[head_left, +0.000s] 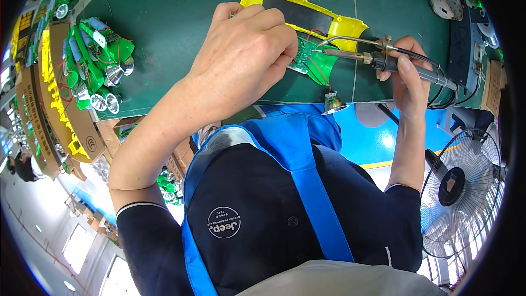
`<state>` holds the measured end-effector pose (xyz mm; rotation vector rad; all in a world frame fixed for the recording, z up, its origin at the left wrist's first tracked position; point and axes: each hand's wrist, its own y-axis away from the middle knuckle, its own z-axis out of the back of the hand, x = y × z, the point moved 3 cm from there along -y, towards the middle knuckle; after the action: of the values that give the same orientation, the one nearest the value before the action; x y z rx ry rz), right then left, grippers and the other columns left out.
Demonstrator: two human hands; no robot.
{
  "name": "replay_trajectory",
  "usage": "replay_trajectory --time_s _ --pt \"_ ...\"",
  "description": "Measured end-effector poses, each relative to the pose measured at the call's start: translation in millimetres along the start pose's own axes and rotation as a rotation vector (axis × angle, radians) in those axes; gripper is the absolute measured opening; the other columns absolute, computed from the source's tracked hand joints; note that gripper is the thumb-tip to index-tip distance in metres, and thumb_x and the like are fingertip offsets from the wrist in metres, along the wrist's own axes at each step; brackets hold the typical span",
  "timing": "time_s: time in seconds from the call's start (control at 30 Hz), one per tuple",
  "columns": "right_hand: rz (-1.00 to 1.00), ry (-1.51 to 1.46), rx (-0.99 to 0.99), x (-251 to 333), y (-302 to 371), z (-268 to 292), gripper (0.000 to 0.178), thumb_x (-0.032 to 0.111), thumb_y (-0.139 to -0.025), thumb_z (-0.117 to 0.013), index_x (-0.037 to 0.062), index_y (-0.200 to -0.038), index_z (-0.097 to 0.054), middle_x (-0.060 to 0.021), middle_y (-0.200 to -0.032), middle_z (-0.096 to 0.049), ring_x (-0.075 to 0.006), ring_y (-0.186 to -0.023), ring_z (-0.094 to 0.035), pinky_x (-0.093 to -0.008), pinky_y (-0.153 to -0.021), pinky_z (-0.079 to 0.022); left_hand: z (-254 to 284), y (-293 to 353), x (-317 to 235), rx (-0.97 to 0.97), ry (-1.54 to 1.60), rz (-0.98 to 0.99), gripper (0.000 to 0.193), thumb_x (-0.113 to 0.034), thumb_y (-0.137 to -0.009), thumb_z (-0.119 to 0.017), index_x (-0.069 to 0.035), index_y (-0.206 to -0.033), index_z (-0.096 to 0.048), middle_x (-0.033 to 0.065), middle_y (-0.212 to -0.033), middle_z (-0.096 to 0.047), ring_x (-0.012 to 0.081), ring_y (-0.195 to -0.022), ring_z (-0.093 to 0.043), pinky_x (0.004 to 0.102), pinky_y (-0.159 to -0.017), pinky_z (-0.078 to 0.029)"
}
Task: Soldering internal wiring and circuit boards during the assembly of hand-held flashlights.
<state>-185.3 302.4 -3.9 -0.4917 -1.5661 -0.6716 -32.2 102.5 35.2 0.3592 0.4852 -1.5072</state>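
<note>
The iron (346, 53) is gripped by the right hand (411, 83); its tip is held at the board (306, 56), set between both hands; the left hand (244, 52) is curled beside the board, though whether anything is grasped cannot be told

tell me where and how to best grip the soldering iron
Probably best by its dark handle, coming from the right, as the right hand does: the metal barrel points left toward the green circuit board.

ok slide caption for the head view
The right hand holds a soldering iron at a green circuit board beside the left hand.
</note>
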Motion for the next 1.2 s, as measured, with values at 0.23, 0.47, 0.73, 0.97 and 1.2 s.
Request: replay_trajectory --time_s 0.23,0.47,0.73,0.97,1.2 --pt "0.016 -0.026 -0.006 -1.6 -1.0 0.5 0.031 0.026 -0.082 -0.057 -0.0041 -0.088 -0.051 -0.0106 -0.07 -0.053 -0.0142 -0.058 -0.052 -0.0273 -0.06 -0.044 -0.7 -1.8 -0.1 -0.033 0.014 -0.007 0.006 -0.005 -0.07 -0.062 -0.007 -0.069 -0.057 0.0058 -0.07 -0.051 0.0228 -0.076 -0.055 0.0405 -0.081 -0.037" --pt "0.072 -0.168 -0.017 3.5 6.3 1.2 0.028 0.024 -0.085 -0.053 -0.0023 -0.093 -0.049 -0.0113 -0.071 -0.053 -0.0147 -0.063 -0.05 -0.0294 -0.061 -0.043 1.2 -1.2 -0.2 -0.024 0.028 -0.025 0.005 -0.006 -0.071 -0.062 -0.006 -0.069 -0.057 0.0065 -0.069 -0.052 0.0234 -0.075 -0.055 0.0374 -0.077 -0.039" --pt "0.313 -0.215 -0.163 10.5 7.6 21.1 0.033 0.031 -0.089 -0.048 0.0009 -0.1 -0.047 -0.0086 -0.07 -0.05 -0.017 -0.068 -0.045 -0.0406 -0.093 -0.033 26.4 -36.0 30.8 -0.047 0.156 0.049 0.011 -0.003 -0.074 -0.062 -0.002 -0.083 -0.058 0.0091 -0.081 -0.055 0.0221 -0.076 -0.055 0.0295 -0.067 -0.043" --pt "0.477 -0.081 -0.166 31.0 2.9 5.2 0.039 0.034 -0.092 -0.044 -0.001 -0.108 -0.045 -0.0087 -0.072 -0.053 -0.0204 -0.071 -0.048 -0.0387 -0.082 -0.038 19.1 -63.3 33.1 0.297 -0.061 -0.026 0.021 -0.012 -0.071 -0.067 -0.004 -0.089 -0.058 0.0162 -0.09 -0.053 0.0338 -0.089 -0.051 0.0391 -0.076 -0.042" --pt "0.627 0.088 -0.171 37.7 -11.6 -11.7 0.036 0.027 -0.093 -0.048 0.0017 -0.113 -0.034 -0.0179 -0.085 -0.06 -0.026 -0.073 -0.06 -0.0401 -0.074 -0.048 29.9 0.9 16.5 -0.105 -0.191 -0.31 0.035 -0.01 -0.061 -0.069 -0.008 -0.09 -0.05 0.0099 -0.101 -0.052 0.0291 -0.099 -0.05 0.041 -0.088 -0.038"
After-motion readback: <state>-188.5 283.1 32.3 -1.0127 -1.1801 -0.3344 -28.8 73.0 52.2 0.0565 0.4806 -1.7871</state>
